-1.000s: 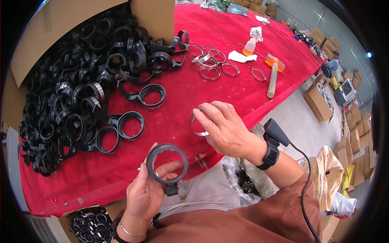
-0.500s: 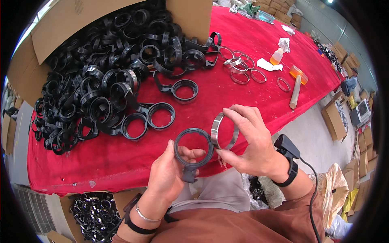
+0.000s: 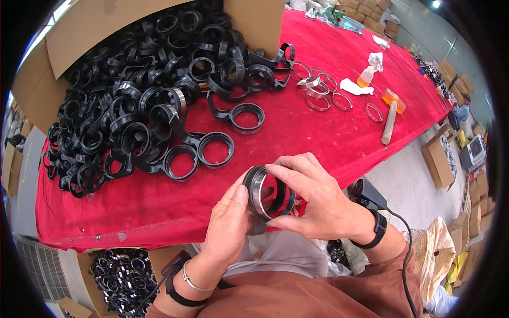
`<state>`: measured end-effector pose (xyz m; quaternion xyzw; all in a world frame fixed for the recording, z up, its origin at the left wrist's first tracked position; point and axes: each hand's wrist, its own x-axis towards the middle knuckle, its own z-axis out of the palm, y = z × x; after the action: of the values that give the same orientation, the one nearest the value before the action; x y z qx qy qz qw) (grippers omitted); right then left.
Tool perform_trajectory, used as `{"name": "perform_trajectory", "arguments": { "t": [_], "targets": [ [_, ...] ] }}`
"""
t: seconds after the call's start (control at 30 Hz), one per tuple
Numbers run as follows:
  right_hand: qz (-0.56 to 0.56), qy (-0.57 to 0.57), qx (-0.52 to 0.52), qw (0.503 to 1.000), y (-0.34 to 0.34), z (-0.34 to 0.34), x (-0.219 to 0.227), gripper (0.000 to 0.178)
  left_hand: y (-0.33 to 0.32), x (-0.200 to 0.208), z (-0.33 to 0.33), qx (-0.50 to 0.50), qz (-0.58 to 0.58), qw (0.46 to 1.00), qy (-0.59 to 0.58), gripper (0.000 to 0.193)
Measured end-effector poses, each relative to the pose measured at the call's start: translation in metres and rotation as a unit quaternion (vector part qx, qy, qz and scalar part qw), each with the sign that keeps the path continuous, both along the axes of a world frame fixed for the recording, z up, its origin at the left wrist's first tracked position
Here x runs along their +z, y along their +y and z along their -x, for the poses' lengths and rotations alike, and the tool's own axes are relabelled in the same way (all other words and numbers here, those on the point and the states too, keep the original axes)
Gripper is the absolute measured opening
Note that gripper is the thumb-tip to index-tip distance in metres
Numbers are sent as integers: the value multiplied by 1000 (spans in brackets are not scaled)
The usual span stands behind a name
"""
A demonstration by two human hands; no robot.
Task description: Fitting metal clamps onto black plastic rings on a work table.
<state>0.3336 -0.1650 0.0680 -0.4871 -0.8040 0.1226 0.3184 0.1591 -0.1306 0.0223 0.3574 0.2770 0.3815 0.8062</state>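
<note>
My left hand (image 3: 228,221) is closed around a black plastic ring (image 3: 291,200) with a short stem, holding it on edge above the table's near side. A shiny metal ring (image 3: 256,192) sits against the black ring, seemingly around it; how far it is seated I cannot tell. With fingertips at the top and thumb at the bottom, my right hand (image 3: 321,204) grips the metal ring's rim. Several black rings with arms (image 3: 214,149) lie nearest, at the edge of a big heap (image 3: 122,116).
The red-covered table (image 3: 339,143) carries several loose metal rings (image 3: 318,95), a hammer (image 3: 389,122) with an orange head, and a small bottle (image 3: 366,77) of orange liquid. A cardboard box (image 3: 254,24) backs the heap. Below the table's front edge stands a box of ringed parts (image 3: 122,275).
My hands have come together, bringing the metal ring from beside the black ring onto or against it. The black ring has turned from facing me to edge-on.
</note>
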Motion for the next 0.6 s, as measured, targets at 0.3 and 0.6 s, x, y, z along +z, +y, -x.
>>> {"name": "perform_trajectory", "arguments": {
  "t": [0.3,0.6],
  "targets": [
    [-20,13,-6,1000,3,0,-8,75,1,1,1,-32,-25,999,31,45],
    [-36,40,-4,999,2,3,-15,73,-6,1,5,-4,-117,992,45,44]
  ]
}}
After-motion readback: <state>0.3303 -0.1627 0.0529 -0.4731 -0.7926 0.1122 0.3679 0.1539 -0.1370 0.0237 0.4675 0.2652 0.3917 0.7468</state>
